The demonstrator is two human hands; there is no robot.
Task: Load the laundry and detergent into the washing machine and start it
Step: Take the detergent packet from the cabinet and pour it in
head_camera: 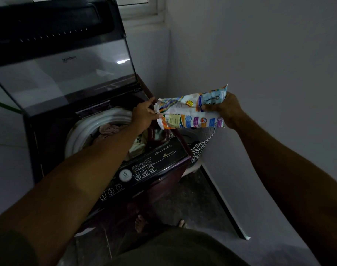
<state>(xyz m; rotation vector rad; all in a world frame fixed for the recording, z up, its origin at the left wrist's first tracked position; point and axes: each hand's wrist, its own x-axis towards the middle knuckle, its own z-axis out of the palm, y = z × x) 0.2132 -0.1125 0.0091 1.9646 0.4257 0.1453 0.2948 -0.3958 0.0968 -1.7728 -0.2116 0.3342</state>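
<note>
Holding the detergent pack [190,112] level beside the washer's [154,169] right edge: left grip [144,116] pinches one end, right grip [226,110] clasps the other; lid [62,70] raised, clothes [110,131] inside.

light: dim, underexposed | source: window [137,4] top centre, weak daylight | glare: small bright reflection on raised glass lid [123,61] | shadows: floor [192,198] and forearms near-black, detail lost | brightest: detergent packet [190,112] | distortion: wide-angle bowing at edges, wall lines curve | focus: soft, noisy, panel text barely legible
</note>
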